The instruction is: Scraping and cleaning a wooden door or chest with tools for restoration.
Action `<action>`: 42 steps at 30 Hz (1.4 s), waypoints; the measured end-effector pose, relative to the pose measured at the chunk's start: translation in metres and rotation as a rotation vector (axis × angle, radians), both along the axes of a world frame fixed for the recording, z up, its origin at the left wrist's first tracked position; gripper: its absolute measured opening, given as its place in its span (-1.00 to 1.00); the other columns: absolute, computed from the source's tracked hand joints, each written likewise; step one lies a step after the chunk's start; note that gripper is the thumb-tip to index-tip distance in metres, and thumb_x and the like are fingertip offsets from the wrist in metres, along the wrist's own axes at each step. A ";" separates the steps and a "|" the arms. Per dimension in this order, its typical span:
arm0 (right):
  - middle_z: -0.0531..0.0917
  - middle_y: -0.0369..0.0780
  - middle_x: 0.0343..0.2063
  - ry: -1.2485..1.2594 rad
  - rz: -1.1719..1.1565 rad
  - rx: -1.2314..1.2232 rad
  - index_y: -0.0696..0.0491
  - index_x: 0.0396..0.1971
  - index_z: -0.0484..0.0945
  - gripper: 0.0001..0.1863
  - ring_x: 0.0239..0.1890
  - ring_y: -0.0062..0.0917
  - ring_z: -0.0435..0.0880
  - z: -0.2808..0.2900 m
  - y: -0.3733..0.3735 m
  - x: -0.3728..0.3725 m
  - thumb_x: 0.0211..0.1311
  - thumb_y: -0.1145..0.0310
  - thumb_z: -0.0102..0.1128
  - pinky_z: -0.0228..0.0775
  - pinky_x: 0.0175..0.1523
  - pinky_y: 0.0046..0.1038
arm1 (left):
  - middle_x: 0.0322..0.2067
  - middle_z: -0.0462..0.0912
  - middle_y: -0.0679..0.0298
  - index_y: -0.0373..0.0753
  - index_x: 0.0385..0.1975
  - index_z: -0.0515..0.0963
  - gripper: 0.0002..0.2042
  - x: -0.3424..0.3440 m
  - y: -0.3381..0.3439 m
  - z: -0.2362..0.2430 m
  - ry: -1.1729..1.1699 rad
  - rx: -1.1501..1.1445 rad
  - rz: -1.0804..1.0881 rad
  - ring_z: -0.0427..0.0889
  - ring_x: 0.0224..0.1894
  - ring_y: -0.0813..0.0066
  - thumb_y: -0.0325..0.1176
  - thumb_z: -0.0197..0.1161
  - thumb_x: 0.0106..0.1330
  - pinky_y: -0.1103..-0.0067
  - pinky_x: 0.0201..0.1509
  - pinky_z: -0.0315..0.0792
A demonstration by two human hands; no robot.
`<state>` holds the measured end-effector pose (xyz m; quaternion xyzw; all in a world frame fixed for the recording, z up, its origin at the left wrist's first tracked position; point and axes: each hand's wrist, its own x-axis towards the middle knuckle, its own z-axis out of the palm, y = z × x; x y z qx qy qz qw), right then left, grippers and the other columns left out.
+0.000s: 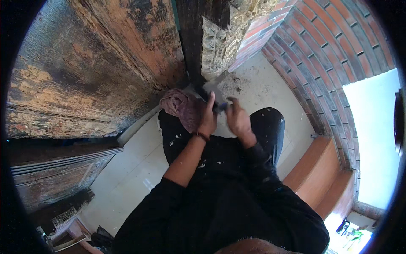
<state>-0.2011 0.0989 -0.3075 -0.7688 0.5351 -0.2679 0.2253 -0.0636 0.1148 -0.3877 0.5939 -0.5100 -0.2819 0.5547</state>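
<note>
My left hand point(207, 118), with a dark bracelet at the wrist, reaches to the foot of a dark, worn wooden post point(193, 51). Its thumb points up along a dark object point(219, 106) between my hands, whose kind I cannot make out. Just right of it is my right hand point(239, 121), slightly blurred, its fingers curled; what they hold is too unclear to name. A crumpled mauve cloth point(181, 108) lies over my left knee, beside my left wrist. Carved, pale gold trim point(218, 46) runs down the post's right side, with dark debris point(239, 86) on the floor nearby.
A large weathered wooden panel point(93, 67) with flaking paint rises at the left. Brick walls point(313, 55) stand at the right, above a brown wooden step point(315, 169). Pale floor tiles point(122, 169) lie around my bent legs. Worn wooden pieces point(67, 211) sit at the lower left.
</note>
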 end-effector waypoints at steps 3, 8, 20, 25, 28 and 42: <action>0.61 0.04 -0.34 -0.133 0.132 0.030 0.06 0.03 0.52 -0.70 -0.31 0.03 0.62 0.027 0.017 0.018 0.32 0.39 0.05 0.50 -0.19 -0.12 | -0.08 0.59 0.31 -0.15 0.06 0.55 -0.68 -0.013 0.011 0.032 1.390 0.283 -0.030 0.56 -0.04 0.45 -0.14 0.17 0.42 0.48 0.12 0.40; 0.50 0.03 -0.03 -0.323 0.158 -0.082 0.09 0.05 0.57 -0.65 0.08 -0.06 0.47 0.035 -0.001 0.006 0.28 0.43 0.06 0.42 0.06 -0.15 | -0.20 0.63 0.36 -0.15 -0.13 0.61 -0.73 0.005 0.015 0.041 1.370 0.250 -0.178 0.59 -0.11 0.50 -0.12 0.21 0.36 0.52 0.03 0.42; 0.58 -0.29 -0.33 -0.567 0.106 0.871 0.14 0.09 0.52 -0.60 -0.39 -0.63 0.56 -0.014 -0.033 0.006 0.43 0.17 0.07 0.41 -0.34 -0.55 | -0.05 0.63 0.27 -0.33 -0.04 0.59 -0.60 0.011 0.029 0.054 0.271 0.291 -0.094 0.55 0.03 0.43 -0.09 0.17 0.39 0.44 0.14 0.39; 0.65 -0.10 -0.14 -0.390 0.199 0.349 0.24 -0.01 0.56 -0.55 -0.15 -0.34 0.65 -0.027 -0.032 0.014 0.34 0.14 0.14 0.48 -0.01 -0.31 | -0.02 0.63 0.14 -0.34 0.04 0.52 -0.57 0.018 0.033 0.062 0.090 0.456 -0.279 0.59 0.04 0.24 -0.08 0.13 0.42 0.36 0.12 0.41; 0.61 -0.04 -0.13 -0.402 0.273 0.602 0.22 0.06 0.48 -0.54 -0.12 -0.31 0.65 -0.034 -0.036 0.010 0.31 0.19 0.17 0.48 0.02 -0.30 | -0.07 0.65 0.06 -0.33 0.03 0.51 -0.62 0.020 0.034 0.064 -0.046 0.399 -0.307 0.61 0.01 0.10 -0.15 0.07 0.43 0.32 0.08 0.43; 0.50 -0.15 -0.11 0.531 0.705 -0.691 -0.28 0.18 0.42 -0.57 -0.09 -0.19 0.58 -0.003 -0.150 -0.024 0.31 0.28 0.01 0.46 -0.09 -0.23 | 0.22 0.40 -0.22 -0.42 0.28 0.28 -0.41 0.021 0.031 0.023 -0.177 0.288 -0.051 0.39 0.26 -0.11 0.02 -0.20 0.57 0.19 0.32 0.24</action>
